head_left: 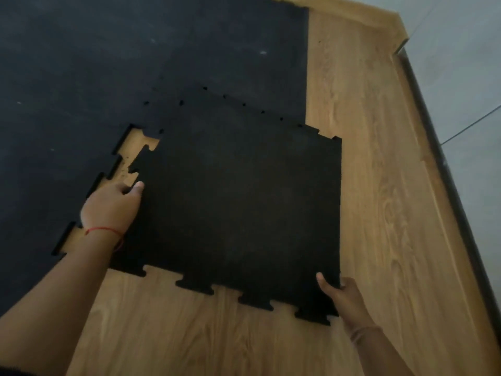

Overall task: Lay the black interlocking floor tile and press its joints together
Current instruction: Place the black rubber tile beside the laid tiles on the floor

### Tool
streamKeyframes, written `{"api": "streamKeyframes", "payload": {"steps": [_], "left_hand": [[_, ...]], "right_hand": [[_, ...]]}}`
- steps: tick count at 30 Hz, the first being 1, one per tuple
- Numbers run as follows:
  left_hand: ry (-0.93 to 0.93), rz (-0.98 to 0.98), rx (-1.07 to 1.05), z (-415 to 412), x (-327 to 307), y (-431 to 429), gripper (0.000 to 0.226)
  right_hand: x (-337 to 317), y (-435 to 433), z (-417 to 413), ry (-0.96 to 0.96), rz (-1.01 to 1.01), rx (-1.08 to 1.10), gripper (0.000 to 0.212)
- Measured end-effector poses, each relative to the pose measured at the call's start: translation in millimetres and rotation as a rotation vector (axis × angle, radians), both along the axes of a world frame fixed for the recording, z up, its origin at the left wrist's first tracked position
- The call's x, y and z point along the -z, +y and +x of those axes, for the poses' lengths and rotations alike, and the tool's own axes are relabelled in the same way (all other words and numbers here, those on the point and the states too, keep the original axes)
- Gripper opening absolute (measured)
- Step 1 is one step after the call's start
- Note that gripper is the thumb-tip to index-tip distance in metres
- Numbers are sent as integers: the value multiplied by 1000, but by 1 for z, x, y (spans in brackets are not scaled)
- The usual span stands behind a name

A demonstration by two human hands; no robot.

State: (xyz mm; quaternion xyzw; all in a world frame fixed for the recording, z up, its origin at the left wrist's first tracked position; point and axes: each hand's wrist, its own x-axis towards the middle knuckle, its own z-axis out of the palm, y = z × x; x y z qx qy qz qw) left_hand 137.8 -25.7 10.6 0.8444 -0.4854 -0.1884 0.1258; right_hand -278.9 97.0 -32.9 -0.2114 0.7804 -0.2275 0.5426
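Wood floor (366,185), laid mat (135,63) covering it ahead and to the left of our hands; grey wall (461,63) off to the right past a dark strip (444,164).

Tile (238,196) sits between our two hands, skewed against the mat. Its far edge overlaps the mat, with small holes showing along that line. Its left teeth are not seated: a wedge of bare wood shows just ahead of our left hand, between the tile's teeth and the mat's notches.

Left hand (111,204): grip clamped on the tile's left edge, thumb on top, fingers tucked under. Red thread (104,230) on that wrist.

Right hand (341,294): grip clamped on the tile's near right corner, thumb on top, fingers wrapped round the right edge. Thin band (363,332) on that wrist.

Near edge teeth lie over bare wood between our forearms. Right edge is straight, wood floor beyond it. We cannot tell whether the tile's near side touches the floor or is lifted.
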Motion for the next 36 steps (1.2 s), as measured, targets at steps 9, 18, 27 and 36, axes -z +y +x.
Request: {"api": "streamKeyframes", "payload": {"steps": [9, 18, 27, 36], "left_hand": [[-24, 198, -405, 63, 53, 74, 64], [84, 192, -333, 53, 46, 73, 58], [-80, -21, -335, 87, 22, 130, 45], [-83, 42, -230, 95, 28, 122, 60]], "right_hand": [[17, 48, 39, 171, 164, -301, 76], [15, -95, 42, 395, -110, -125, 64], [9, -104, 96, 574, 133, -76, 61], [-1, -88, 129, 710, 45, -340, 71]]}}
